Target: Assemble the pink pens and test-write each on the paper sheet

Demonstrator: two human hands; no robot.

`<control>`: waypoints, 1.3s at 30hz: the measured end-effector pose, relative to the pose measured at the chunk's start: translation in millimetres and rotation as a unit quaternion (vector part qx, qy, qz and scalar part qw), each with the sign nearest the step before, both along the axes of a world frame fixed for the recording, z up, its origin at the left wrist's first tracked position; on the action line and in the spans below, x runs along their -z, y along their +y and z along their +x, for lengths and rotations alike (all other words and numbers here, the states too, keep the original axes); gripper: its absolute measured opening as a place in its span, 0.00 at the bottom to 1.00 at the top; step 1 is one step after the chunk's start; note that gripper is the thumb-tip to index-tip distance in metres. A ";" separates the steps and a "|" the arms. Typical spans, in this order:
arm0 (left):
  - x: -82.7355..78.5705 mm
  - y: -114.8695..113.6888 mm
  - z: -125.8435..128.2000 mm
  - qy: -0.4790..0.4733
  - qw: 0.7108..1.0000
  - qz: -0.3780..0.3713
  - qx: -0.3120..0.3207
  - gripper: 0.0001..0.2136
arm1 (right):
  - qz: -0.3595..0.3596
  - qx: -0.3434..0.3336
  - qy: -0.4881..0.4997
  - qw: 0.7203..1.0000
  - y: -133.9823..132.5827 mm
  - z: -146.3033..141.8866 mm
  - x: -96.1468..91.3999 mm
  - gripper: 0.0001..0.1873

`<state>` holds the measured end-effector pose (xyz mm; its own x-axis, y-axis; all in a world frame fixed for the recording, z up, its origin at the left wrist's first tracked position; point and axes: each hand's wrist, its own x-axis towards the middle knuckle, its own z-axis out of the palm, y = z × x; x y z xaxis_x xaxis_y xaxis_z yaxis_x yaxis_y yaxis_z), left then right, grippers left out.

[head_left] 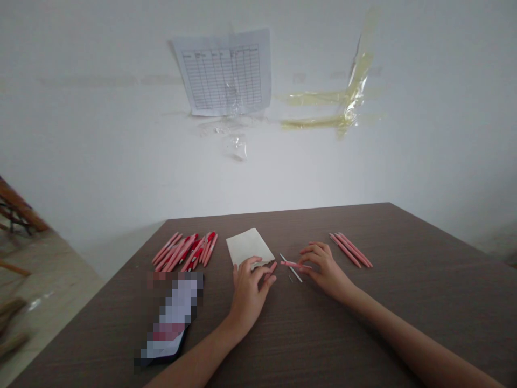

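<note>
My left hand is closed, with a short pink pen barrel part pinched between thumb and fingers. In my right hand is another pink pen part, held between thumb and fingertips and pointing left. The two parts are apart. A thin white ink refill lies on the table under the right-hand part, crossing it in view. Close by the refill is a tiny thing like a spring, too small to make out fully. A square of off-white paper lies just behind my left hand, which partly covers its near edge.
Many pink and red pens lie in a loose heap at the left. Several pink pens rest side by side at the right. A blurred phone is near my left forearm. The brown table meets a wall bearing a taped sheet.
</note>
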<state>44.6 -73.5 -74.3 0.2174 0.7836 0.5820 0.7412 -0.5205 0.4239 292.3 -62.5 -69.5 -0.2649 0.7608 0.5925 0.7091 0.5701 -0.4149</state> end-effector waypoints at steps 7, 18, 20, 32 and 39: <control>4.3 1.9 0.1 0.011 1.000 0.001 -0.012 0.04 | -0.044 0.067 0.088 0.993 13.6 11.8 7.4 0.06; 5.1 2.3 1.5 0.023 0.999 -0.005 -0.021 0.04 | -0.097 0.043 0.174 0.979 25.1 17.5 17.0 0.10; 5.5 2.3 1.9 0.026 0.999 -0.003 -0.022 0.04 | -0.118 0.035 0.193 0.973 25.8 17.9 16.1 0.11; 5.8 1.4 3.2 0.039 0.999 -0.008 -0.028 0.04 | -0.107 0.079 0.175 0.976 29.0 21.5 23.3 0.12; 5.2 1.2 2.8 0.043 0.999 -0.007 -0.025 0.04 | -0.058 0.102 0.095 0.989 24.8 23.6 19.2 0.10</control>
